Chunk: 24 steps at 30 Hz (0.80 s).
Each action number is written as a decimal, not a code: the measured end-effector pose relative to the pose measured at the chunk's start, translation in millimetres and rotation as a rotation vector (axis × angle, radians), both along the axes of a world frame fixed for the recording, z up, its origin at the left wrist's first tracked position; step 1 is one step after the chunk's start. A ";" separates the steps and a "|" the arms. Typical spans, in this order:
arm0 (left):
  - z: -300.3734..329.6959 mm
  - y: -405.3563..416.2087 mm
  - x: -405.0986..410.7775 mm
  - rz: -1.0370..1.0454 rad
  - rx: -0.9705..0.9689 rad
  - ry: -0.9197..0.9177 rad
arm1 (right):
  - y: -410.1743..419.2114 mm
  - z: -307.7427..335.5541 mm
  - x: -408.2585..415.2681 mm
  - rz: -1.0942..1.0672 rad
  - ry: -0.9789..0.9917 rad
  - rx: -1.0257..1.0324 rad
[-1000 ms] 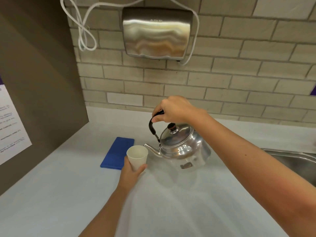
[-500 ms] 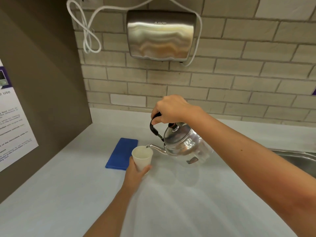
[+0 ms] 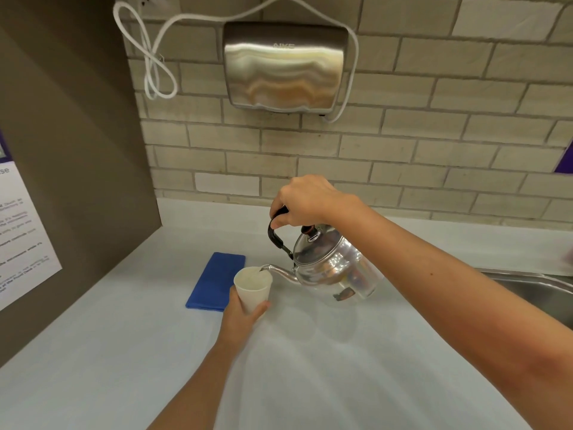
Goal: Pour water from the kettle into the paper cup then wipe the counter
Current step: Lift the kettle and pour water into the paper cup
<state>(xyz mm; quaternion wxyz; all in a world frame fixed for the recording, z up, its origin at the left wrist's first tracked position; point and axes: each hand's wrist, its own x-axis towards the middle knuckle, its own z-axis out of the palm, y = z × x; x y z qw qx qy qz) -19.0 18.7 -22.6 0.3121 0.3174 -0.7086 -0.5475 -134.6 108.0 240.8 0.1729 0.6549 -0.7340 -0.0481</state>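
A shiny metal kettle [image 3: 333,271] hangs above the pale counter [image 3: 310,367], tilted to the left, its spout tip over the rim of a white paper cup [image 3: 253,287]. My right hand [image 3: 305,201] grips the kettle's black handle from above. My left hand [image 3: 240,315] holds the cup from below and behind, just above the counter. Water shows inside the cup at the spout. A folded blue cloth [image 3: 217,280] lies flat on the counter just left of the cup.
A steel sink [image 3: 533,290] sits at the right edge of the counter. A metal hand dryer [image 3: 283,65] with a white cord hangs on the brick wall. A brown side panel with a paper notice [image 3: 21,237] bounds the left.
The kettle has risen and tipped further left, bringing its spout over the cup's rim. The cup has stayed in my left hand at about the same spot.
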 end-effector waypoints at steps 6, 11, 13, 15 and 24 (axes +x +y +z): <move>0.0 0.7 0.1 0.004 0.004 0.003 | -0.8 0.0 0.3 0.006 0.024 -0.002; 0.5 1.2 -0.1 0.022 -0.021 -0.018 | -2.6 -1.7 1.8 0.007 0.023 -0.001; 0.5 1.6 0.0 0.023 -0.024 -0.018 | -2.7 -2.8 1.5 0.013 0.022 0.003; 0.9 1.8 -0.1 0.022 -0.028 -0.024 | -2.4 -3.2 1.1 0.014 0.022 0.008; 2.2 2.7 -0.2 0.020 -0.022 -0.037 | -4.2 -2.2 -0.6 -0.006 0.021 0.024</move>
